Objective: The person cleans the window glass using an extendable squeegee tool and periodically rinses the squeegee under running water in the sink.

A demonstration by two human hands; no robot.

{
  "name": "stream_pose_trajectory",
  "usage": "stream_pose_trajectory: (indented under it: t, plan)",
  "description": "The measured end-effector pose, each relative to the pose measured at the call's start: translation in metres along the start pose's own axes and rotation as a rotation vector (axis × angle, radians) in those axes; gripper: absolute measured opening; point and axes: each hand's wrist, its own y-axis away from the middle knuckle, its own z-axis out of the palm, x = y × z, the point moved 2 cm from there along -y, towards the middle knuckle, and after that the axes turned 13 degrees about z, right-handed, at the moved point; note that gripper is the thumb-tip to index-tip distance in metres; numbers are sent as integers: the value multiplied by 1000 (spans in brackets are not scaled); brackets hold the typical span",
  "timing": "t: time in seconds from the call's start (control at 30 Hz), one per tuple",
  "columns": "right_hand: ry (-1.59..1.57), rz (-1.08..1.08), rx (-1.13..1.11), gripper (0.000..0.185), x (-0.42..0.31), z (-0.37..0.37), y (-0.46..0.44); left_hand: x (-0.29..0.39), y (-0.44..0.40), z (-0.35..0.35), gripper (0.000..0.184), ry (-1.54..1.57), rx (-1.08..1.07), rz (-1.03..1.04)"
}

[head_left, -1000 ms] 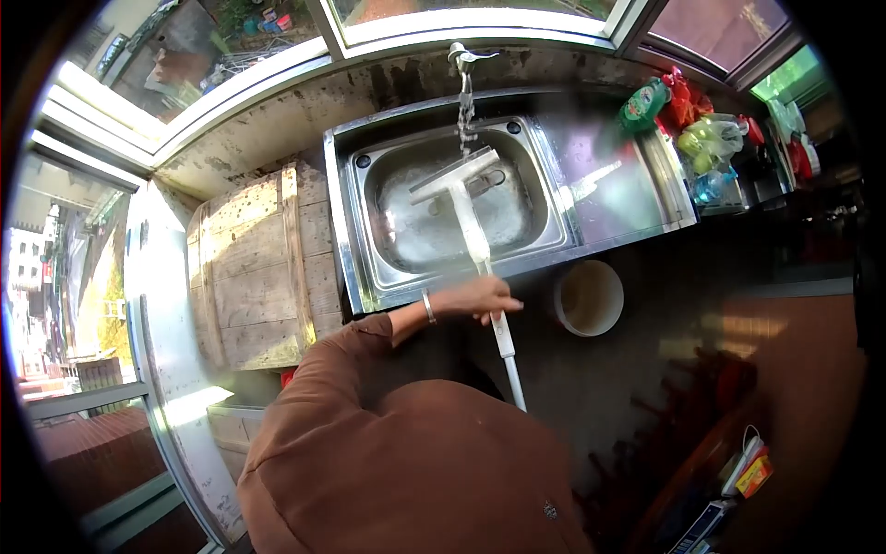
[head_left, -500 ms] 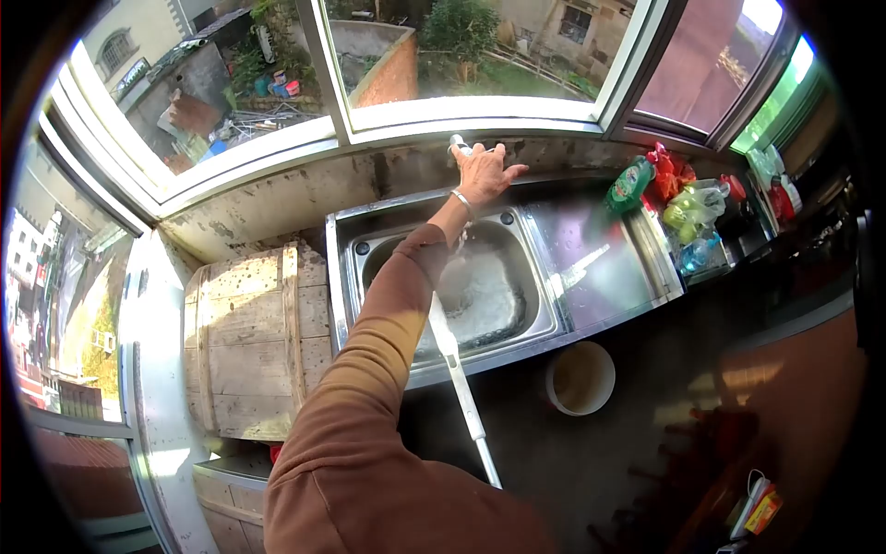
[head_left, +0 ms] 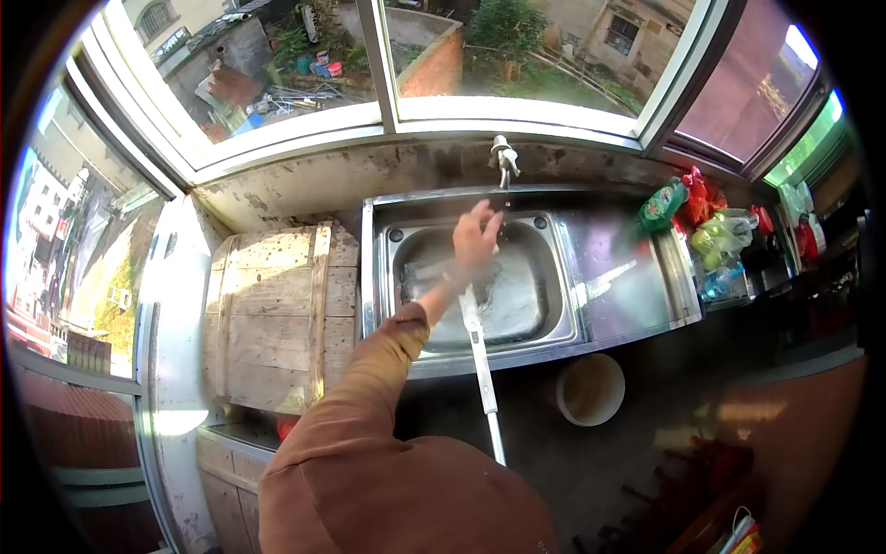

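Note:
My left hand [head_left: 475, 238] is over the steel sink basin [head_left: 531, 309], slightly blurred, with its fingers apart and nothing in them. Behind it on the wall is a metal tap [head_left: 504, 162], with a few drops falling below its spout. A long white pole [head_left: 482, 365], like a mop handle, leans over the sink's front rim. Its far end lies in the basin, partly hidden by my hand and wrist, so I cannot make out its head. The near end runs down behind my body. My right hand is out of the picture.
On the left is a wooden plank lid [head_left: 268, 319]. Right of the basin lies the steel drainboard [head_left: 628, 286], with a green bottle [head_left: 663, 205] and plastic bags [head_left: 722, 233] beyond. A white bucket [head_left: 591, 390] stands on the floor. Windows [head_left: 517, 111] border the back.
My left hand has left the tap and come down toward me over the basin. The stream under the tap has shrunk to drops. The whole view has shifted a little.

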Motion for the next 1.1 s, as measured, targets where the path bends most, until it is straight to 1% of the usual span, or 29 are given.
stream_pose_trajectory:
  t: [0.03,0.07,0.1,0.13,0.2,0.27,0.3,0.33,0.4,0.5,0.6,0.67,0.73,0.8,0.87,0.9,0.93,1.0,1.1]
  plan:
    - [0,-10,1,30,2,-2,-2,-5,60,-5,51,19,-66,-123]
    - [-2,-15,-5,30,2,-1,-1,8,115,-21,66,-68,-242,-160]
    - [-4,-20,0,30,4,-3,-4,-2,178,-26,72,-170,-319,-198]
    - [2,-17,-6,30,5,-3,-1,16,217,-37,72,-216,-384,-441]
    - [6,-34,-8,30,5,-7,-3,59,251,-59,71,213,-427,-900]
    - [16,-46,-20,30,5,-12,-4,84,270,-46,57,579,-472,-1350]
    - [17,-51,-26,30,3,-14,-6,98,261,-43,47,811,-361,-1461]
    - [17,-55,-29,30,0,-14,-7,87,271,-29,47,789,-289,-1421]
    - [11,-70,-26,30,-10,-10,-13,69,278,-13,46,830,-272,-1379]
    - [3,-94,-20,30,-23,4,-20,55,286,0,45,832,-225,-1399]
    - [1,-113,-26,30,-34,15,-25,51,291,5,48,789,-230,-1416]
    - [-5,-125,-29,29,-41,19,-27,55,293,7,50,768,-267,-1455]
    - [-16,-142,-32,29,-49,22,-28,64,302,3,55,856,-291,-1496]
    - [-20,-148,-38,29,-55,24,-26,89,302,-16,60,969,-349,-1486]
    - [-30,-155,-44,29,-63,29,-26,102,312,-26,65,1045,-492,-1499]
    - [-37,-158,-46,29,-67,33,-25,121,298,-39,71,995,-560,-1512]
    - [-45,-161,-48,29,-69,35,-24,127,299,-41,69,990,-547,-1585]
    - [-52,-173,-52,29,-73,38,-23,132,299,-40,54,986,-606,-1509]
    - [-58,-181,-55,29,-76,43,-21,140,285,-45,41,1050,-623,-1418]
